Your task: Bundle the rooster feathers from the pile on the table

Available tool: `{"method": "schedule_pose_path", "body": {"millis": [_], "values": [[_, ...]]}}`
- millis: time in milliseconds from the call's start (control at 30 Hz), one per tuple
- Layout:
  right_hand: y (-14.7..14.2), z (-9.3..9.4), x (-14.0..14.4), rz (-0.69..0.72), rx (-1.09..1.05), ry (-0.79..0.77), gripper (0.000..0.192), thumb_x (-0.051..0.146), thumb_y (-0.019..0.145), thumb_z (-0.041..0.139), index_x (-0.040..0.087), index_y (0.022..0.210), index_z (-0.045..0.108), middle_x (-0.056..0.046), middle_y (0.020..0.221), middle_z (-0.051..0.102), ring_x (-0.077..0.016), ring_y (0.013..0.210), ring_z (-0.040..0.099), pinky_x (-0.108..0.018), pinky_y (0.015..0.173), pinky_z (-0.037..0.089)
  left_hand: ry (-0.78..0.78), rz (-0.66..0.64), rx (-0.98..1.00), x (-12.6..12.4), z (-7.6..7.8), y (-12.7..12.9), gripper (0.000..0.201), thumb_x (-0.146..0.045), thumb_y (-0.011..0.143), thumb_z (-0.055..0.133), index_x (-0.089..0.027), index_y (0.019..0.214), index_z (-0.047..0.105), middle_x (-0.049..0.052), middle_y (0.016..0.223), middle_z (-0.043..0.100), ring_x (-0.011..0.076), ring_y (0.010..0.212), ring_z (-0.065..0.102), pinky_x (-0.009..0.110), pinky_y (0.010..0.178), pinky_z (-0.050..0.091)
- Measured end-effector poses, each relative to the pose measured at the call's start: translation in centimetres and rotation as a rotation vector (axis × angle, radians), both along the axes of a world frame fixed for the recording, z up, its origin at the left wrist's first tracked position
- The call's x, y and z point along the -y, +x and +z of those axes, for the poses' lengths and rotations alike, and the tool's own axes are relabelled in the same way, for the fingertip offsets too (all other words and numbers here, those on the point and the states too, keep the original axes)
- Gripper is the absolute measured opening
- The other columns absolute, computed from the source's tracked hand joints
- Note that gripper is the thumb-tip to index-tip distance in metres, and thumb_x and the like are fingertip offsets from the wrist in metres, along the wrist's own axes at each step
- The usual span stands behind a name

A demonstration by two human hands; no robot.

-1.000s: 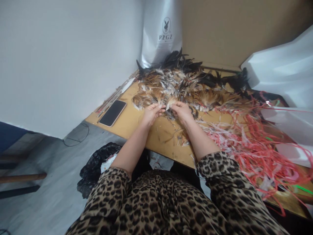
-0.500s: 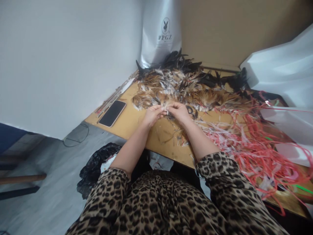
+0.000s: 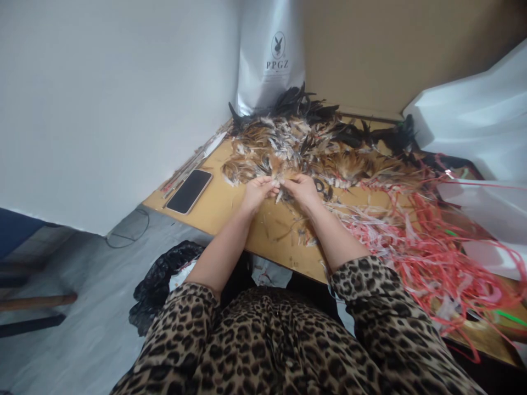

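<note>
Left hand (image 3: 258, 193) and right hand (image 3: 302, 191) pinch a feather tuft (image 3: 278, 176) at twelve o'clock, likely arranging it; next calls for steady grip.

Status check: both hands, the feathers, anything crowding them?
Left hand and right hand close together, pinching a small feather tuft. Feather pile just beyond. Red strands right, phone left, neither under the hands.

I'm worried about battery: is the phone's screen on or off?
Off, it appears: the phone lies face up on the table, showing only plain black.
</note>
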State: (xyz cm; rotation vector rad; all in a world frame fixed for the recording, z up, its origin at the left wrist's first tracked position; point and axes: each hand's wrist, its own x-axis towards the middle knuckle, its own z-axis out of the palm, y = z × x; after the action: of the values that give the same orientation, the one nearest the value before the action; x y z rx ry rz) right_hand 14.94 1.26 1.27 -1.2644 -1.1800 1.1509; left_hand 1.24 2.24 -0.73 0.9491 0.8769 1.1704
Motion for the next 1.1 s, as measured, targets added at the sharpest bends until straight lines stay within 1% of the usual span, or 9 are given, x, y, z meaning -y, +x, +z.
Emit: {"method": "schedule_pose_path", "body": {"millis": [100, 267, 333, 433, 567, 667, 767, 900, 1100], "values": [[0.1, -0.3, -0.2, -0.025, -0.069, 0.03, 0.03, 0.036, 0.054, 0.071, 0.014, 0.073, 0.065, 0.001, 0.063, 0.063, -0.0095, 0.055, 0.051, -0.022, 0.052, 0.038, 0.011, -0.071, 0.002, 0.0, -0.1, -0.1, 0.021, -0.027, 0.066, 0.07, -0.011, 0.077, 0.062, 0.004, 0.072, 0.067, 0.006, 0.055, 0.059, 0.018, 0.054, 0.044], [0.5, -0.9, -0.5, -0.005, -0.027, 0.128, 0.024, 0.034, 0.057, 0.071, 0.014, 0.071, 0.067, -0.001, 0.069, 0.066, -0.0107, 0.063, 0.056, -0.024, 0.065, 0.044, -0.017, -0.138, -0.006, 0.2, 0.1, -0.2, 0.024, -0.028, 0.063, 0.073, -0.009, 0.076, 0.064, 0.006, 0.071, 0.067, 0.0056, 0.054, 0.059, 0.015, 0.05, 0.043], [0.6, -1.0, -0.5, 0.007, -0.03, 0.14, 0.024, 0.034, 0.057, 0.071, 0.015, 0.071, 0.067, -0.001, 0.071, 0.067, -0.0111, 0.065, 0.056, -0.025, 0.066, 0.044, -0.032, -0.154, -0.013, 0.2, 0.2, -0.2, 0.025, -0.028, 0.062, 0.074, -0.009, 0.076, 0.064, 0.005, 0.07, 0.067, 0.0055, 0.053, 0.058, 0.015, 0.049, 0.042], [0.6, -1.1, -0.5, 0.031, -0.05, 0.118, 0.024, 0.035, 0.057, 0.071, 0.016, 0.07, 0.067, 0.001, 0.068, 0.065, -0.0103, 0.061, 0.054, -0.023, 0.06, 0.043, -0.033, -0.186, -0.022, 0.4, 0.4, -0.2, 0.025, -0.029, 0.063, 0.073, -0.009, 0.075, 0.064, 0.006, 0.069, 0.067, 0.0056, 0.052, 0.058, 0.015, 0.049, 0.042], [0.5, -0.9, -0.3, 0.04, -0.078, 0.069, 0.026, 0.038, 0.056, 0.072, 0.016, 0.069, 0.065, 0.004, 0.057, 0.058, -0.0076, 0.05, 0.045, -0.021, 0.049, 0.035, -0.013, -0.223, -0.032, 0.5, 0.5, -0.3, 0.023, -0.03, 0.066, 0.071, -0.009, 0.075, 0.064, 0.007, 0.071, 0.067, 0.0059, 0.051, 0.058, 0.017, 0.049, 0.042], [0.4, -0.4, 0.0, 0.047, -0.078, 0.035, 0.029, 0.041, 0.055, 0.072, 0.016, 0.066, 0.062, 0.006, 0.048, 0.05, -0.0061, 0.044, 0.038, -0.02, 0.044, 0.029, 0.004, -0.221, -0.06, 0.5, 0.5, -0.3, 0.024, -0.031, 0.066, 0.071, -0.01, 0.073, 0.063, 0.005, 0.067, 0.066, 0.0057, 0.05, 0.057, 0.017, 0.048, 0.041], [0.4, 0.0, 0.1, 0.048, -0.086, 0.009, 0.03, 0.043, 0.055, 0.072, 0.016, 0.062, 0.061, 0.006, 0.043, 0.045, -0.0054, 0.041, 0.034, -0.02, 0.042, 0.025, 0.032, -0.187, -0.068, 0.4, 0.4, -0.2, 0.024, -0.032, 0.067, 0.07, -0.009, 0.069, 0.062, 0.003, 0.059, 0.063, 0.0051, 0.047, 0.055, 0.016, 0.047, 0.041], [0.2, 0.0, 0.2, 0.038, -0.109, 0.015, 0.031, 0.041, 0.054, 0.073, 0.016, 0.07, 0.065, 0.005, 0.047, 0.05, -0.0054, 0.042, 0.036, -0.02, 0.043, 0.026, 0.057, -0.143, -0.054, 0.4, 0.5, -0.1, 0.025, -0.034, 0.067, 0.069, -0.01, 0.068, 0.062, 0.003, 0.058, 0.062, 0.0051, 0.046, 0.054, 0.016, 0.046, 0.04], [0.3, 0.0, 0.1, -0.003, -0.024, 0.052, 0.029, 0.041, 0.056, 0.07, 0.015, 0.068, 0.064, 0.003, 0.054, 0.056, -0.0069, 0.047, 0.042, -0.021, 0.047, 0.031, 0.07, -0.113, -0.101, 0.5, 0.6, 0.0, 0.02, -0.029, 0.066, 0.07, -0.011, 0.072, 0.063, 0.004, 0.065, 0.065, 0.0071, 0.049, 0.056, 0.019, 0.047, 0.041]]}}
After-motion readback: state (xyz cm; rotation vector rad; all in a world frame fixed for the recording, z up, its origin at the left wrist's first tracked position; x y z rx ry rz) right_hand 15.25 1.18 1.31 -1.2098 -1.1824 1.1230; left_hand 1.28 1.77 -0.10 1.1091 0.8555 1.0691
